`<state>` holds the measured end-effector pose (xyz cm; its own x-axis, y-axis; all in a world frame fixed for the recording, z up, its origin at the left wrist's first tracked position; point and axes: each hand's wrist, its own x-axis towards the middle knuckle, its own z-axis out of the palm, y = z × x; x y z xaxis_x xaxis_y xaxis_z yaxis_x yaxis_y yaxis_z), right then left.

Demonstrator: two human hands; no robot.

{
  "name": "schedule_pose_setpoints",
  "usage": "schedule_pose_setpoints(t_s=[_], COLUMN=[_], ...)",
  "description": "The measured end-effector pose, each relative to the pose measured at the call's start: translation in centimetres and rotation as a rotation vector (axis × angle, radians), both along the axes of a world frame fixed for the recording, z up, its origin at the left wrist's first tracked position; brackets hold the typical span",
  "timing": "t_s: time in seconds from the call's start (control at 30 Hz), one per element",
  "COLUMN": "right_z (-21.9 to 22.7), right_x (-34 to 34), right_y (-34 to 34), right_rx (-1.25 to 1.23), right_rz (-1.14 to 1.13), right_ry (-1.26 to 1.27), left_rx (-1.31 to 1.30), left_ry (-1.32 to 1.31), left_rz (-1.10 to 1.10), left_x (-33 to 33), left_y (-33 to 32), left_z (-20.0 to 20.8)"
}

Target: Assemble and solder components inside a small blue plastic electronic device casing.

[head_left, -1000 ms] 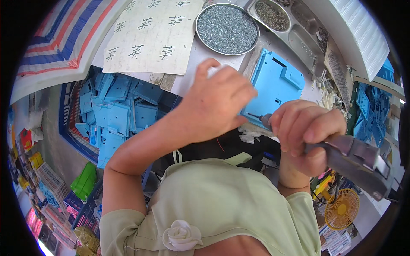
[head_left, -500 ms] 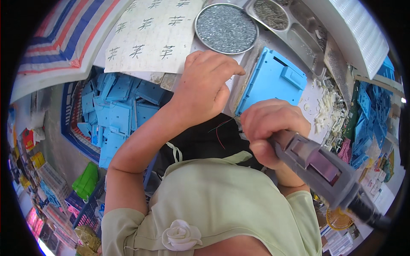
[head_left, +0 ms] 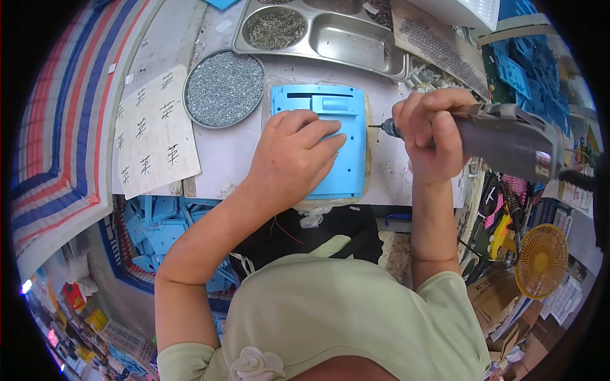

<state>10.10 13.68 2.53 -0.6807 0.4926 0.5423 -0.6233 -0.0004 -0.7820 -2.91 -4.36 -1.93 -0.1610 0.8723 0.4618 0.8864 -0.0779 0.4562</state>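
Note:
My left hand (head_left: 293,155) lies over the left side of a blue plastic panel (head_left: 352,152) on the table. Its fingers are curled together and the fingertips partly hidden; what they hold, if anything, I cannot make out. The panel has a long slot and a raised block along its far end. To the right, my right hand (head_left: 435,133) is wrapped around a dark electric screwdriver (head_left: 508,143), held sideways. Its thin bit points left toward the panel's right edge, a small distance away from it. A cord runs from the tool's rear end.
Beyond my left hand, a round metal dish (head_left: 225,89) holds many small screws beside a handwritten paper sheet (head_left: 155,136). A compartmented steel tray (head_left: 356,41) stands at the back. Blue panels fill a basket (head_left: 159,228) below left. A yellow fan (head_left: 540,260) is lower right.
My left hand has gone from beside the screw dish onto the blue panel. The screwdriver has swung up, its bit now facing the panel. The view has shifted to the right.

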Motion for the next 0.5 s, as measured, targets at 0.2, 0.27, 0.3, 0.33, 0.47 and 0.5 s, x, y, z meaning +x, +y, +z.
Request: schedule_pose_setpoints(t_s=[0.2,0.27,0.3,0.33,0.47,0.5], right_z=[-1.3,-0.1,0.6,1.5,0.8,0.8], right_x=[0.2,1.1,1.8,2.6,4.3,4.1], right_y=[-0.1,-0.2,-0.9,-1.8,-3.7,-3.6], right_rx=[0.101,0.038,0.019,-0.003,-0.051,-0.060], right_rz=[-0.070,-0.010,0.020,0.049,0.052,0.060], right_ry=[-0.155,-0.180,-0.188,-0.201,-0.263,-0.249], left_rx=[-0.055,-0.053,-0.046,-0.047,-0.014,0.000], left_ry=[-0.003,-0.010,-0.008,-0.011,-0.190,-0.272], left_rz=[0.018,0.008,0.010,0.016,-0.011,-0.015], left_x=[0.5,0.5,0.3,0.3,-0.3,-1.0], left_y=[-0.3,-0.4,-0.2,-0.2,0.5,0.7], left_z=[0.7,0.7,0.5,0.4,-0.4,-0.3])
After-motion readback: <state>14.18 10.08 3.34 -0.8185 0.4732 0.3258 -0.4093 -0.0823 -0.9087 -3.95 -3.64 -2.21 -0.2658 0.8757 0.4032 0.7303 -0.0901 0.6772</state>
